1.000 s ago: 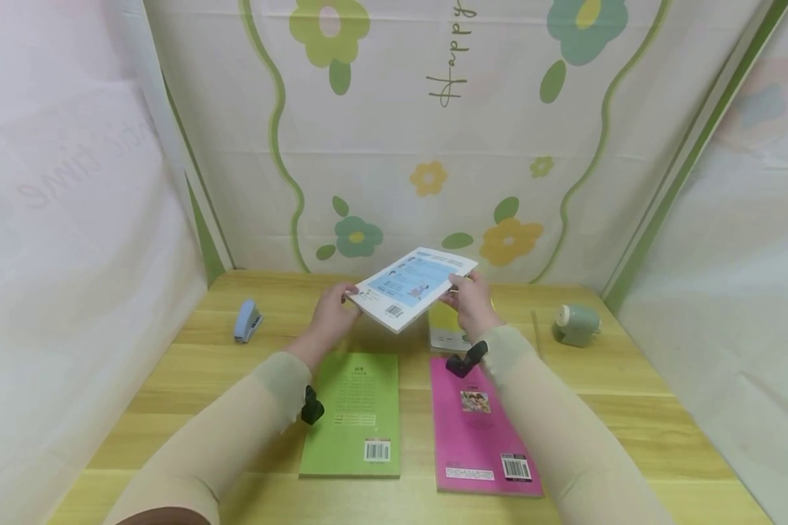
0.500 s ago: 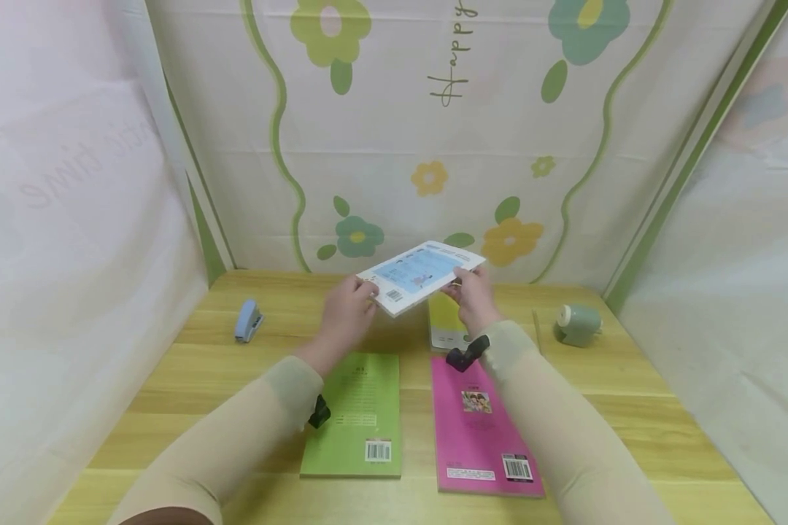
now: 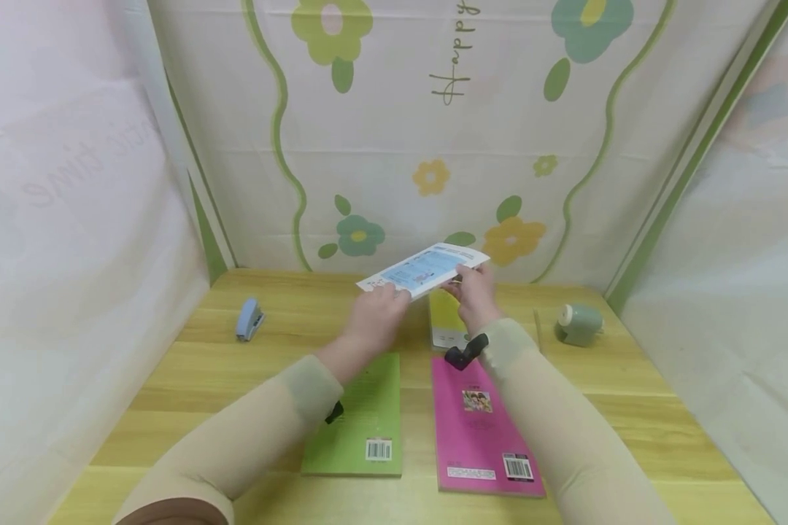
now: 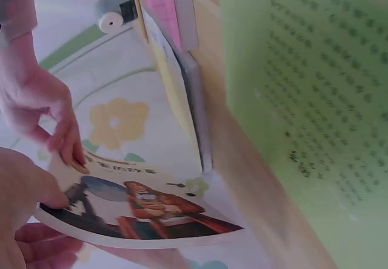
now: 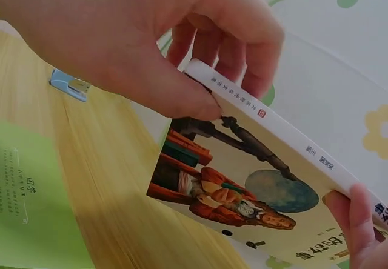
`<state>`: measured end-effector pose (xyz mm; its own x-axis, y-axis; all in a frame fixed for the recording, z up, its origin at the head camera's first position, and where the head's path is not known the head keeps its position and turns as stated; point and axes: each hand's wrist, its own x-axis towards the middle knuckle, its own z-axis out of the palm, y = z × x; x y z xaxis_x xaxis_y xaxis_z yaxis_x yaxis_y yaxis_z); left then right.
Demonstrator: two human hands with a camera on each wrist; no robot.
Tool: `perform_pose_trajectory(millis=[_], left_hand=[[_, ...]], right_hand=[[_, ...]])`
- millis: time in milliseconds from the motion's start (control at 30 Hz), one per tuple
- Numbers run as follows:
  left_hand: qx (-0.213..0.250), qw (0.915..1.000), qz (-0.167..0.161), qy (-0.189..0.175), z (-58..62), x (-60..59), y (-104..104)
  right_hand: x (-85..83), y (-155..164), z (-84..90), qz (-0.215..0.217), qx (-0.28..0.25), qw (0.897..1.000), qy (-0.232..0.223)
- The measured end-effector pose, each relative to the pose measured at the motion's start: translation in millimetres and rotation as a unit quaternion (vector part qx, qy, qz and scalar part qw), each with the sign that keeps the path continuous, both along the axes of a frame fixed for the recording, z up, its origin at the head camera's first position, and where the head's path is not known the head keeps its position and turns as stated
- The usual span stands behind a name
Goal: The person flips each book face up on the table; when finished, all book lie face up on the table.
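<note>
I hold a thin book (image 3: pixel 423 268) with a white and blue back cover in the air above the back of the wooden table (image 3: pixel 171 379). My left hand (image 3: pixel 390 297) grips its near edge and my right hand (image 3: pixel 465 281) pinches its right end. In the right wrist view my right hand's thumb and fingers (image 5: pixel 200 75) clamp the book's spine (image 5: pixel 273 126). The illustrated front cover (image 4: pixel 145 211) faces down. My left thumb (image 4: pixel 36 187) presses on it in the left wrist view.
A green book (image 3: pixel 361 419) and a pink book (image 3: pixel 479 430) lie side by side near me. A yellow book (image 3: pixel 445 321) lies under the held one. A blue stapler (image 3: pixel 248 319) sits at the left, and a green pencil sharpener (image 3: pixel 578 324) at the right. Cloth walls enclose the table.
My left hand slid right along the book's near edge, toward my right hand. The book rose slightly, moved back and now lies flatter.
</note>
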<state>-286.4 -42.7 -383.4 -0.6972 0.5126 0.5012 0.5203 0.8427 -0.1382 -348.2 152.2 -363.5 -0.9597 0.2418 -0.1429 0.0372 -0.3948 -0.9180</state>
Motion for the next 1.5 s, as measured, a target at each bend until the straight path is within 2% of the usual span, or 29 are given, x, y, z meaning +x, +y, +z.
perform_pose_trajectory(millis=[100,167,400,500,667,733,800,833,900,967,1067,1167,1267,1367,1500], left_hand=[[-0.036,0.9981,0.02,-0.045,3.6,1.8,6],[-0.048,0.997,0.026,-0.055,4.3,1.9,8],[-0.034,0.9991,0.022,-0.012,1.8,-0.5,4],[-0.023,0.9994,0.026,-0.006,4.0,-3.4,-1],[0.03,0.9986,0.038,-0.02,9.2,-9.4,-12],[0.071,0.9959,0.044,-0.034,13.1,-10.0,-17],[0.124,0.9894,0.051,-0.057,16.5,-11.7,-22],[0.159,0.9827,0.055,-0.078,17.4,-12.8,-25],[0.241,0.9598,0.061,-0.131,18.3,-14.7,-30],[0.32,0.9285,0.063,-0.177,16.5,-16.8,-34],[0.405,0.8846,0.059,-0.224,15.1,-16.0,-39],[0.457,0.8534,0.049,-0.245,15.6,-14.2,-42],[0.504,0.8236,0.04,-0.257,17.7,-13.2,-46],[0.55,0.7902,0.034,-0.269,20.1,-13.8,-51],[0.594,0.7541,0.028,-0.278,18.7,-18.5,-58]], right_hand=[[0.6,-1,-1.2,-0.004,-0.004,1.0,0.0],[0.3,-3,-2.3,-0.002,-0.004,1.0,0.008],[-1.0,-10,-3.1,0.005,-0.007,0.999,0.046],[-2.5,-13,-1.6,0.013,-0.009,0.998,0.058],[-6.0,-18,4.4,0.052,0.013,0.995,0.085],[-6.7,-19,6.3,0.074,0.03,0.993,0.086],[-7.3,-18,6.2,0.095,0.057,0.99,0.085],[-7.6,-17,5.7,0.105,0.072,0.988,0.085],[-7.5,-14,4.1,0.124,0.118,0.982,0.086],[-7.3,-12,2.2,0.138,0.175,0.971,0.086],[-6.7,-10,-0.8,0.149,0.247,0.954,0.083],[-7.1,-8,-5.0,0.138,0.287,0.945,0.078],[-9.6,-3,-11.1,0.099,0.32,0.94,0.057],[-12.5,3,-17.6,0.057,0.333,0.941,0.022],[-13.7,10,-23.9,0.035,0.318,0.947,-0.016]])
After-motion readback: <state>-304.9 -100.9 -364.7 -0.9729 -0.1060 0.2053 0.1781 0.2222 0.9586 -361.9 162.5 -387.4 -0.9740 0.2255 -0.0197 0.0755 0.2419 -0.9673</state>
